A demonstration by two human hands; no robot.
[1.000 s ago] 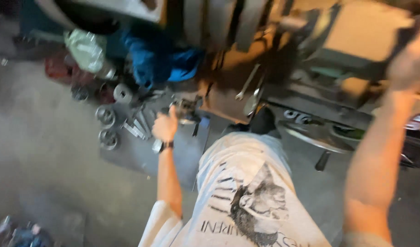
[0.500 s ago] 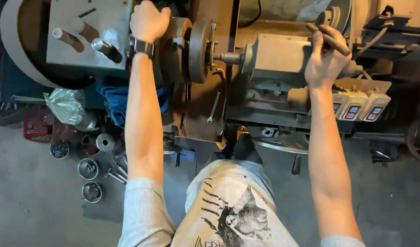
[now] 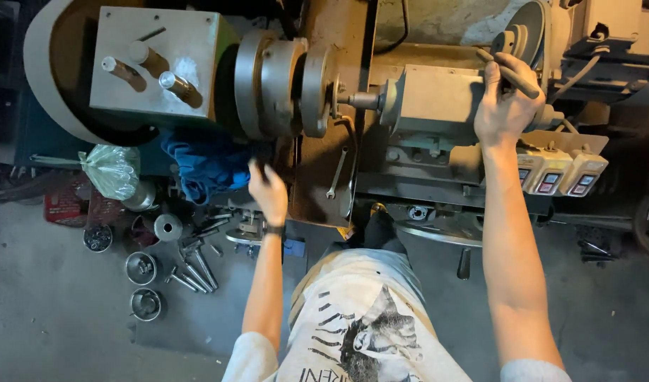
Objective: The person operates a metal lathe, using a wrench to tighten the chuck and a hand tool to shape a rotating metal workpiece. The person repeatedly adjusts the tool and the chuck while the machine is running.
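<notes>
I stand at a metal lathe. My right hand (image 3: 507, 106) is closed around the dark handle (image 3: 512, 74) of the tailstock handwheel (image 3: 526, 35), at the right of the grey tailstock (image 3: 430, 99). My left hand (image 3: 269, 192), with a watch on the wrist, is lower down, just under the round chuck (image 3: 275, 88) and beside a blue cloth (image 3: 206, 164). Its fingers curl towards something dark at the machine's front, and what they touch is hidden. A spanner (image 3: 336, 175) hangs on the brown apron.
The grey headstock box (image 3: 155, 64) with knobbed levers is at upper left. On the floor at left lie several bolts (image 3: 194, 272), small metal tins (image 3: 142, 267), a green plastic bag (image 3: 112, 170) and a red crate (image 3: 63, 205). Switch boxes (image 3: 561, 173) sit at right.
My left hand came off the top of the headstock and dropped below the chuck, next to the blue cloth. My right hand stays on the handwheel handle.
</notes>
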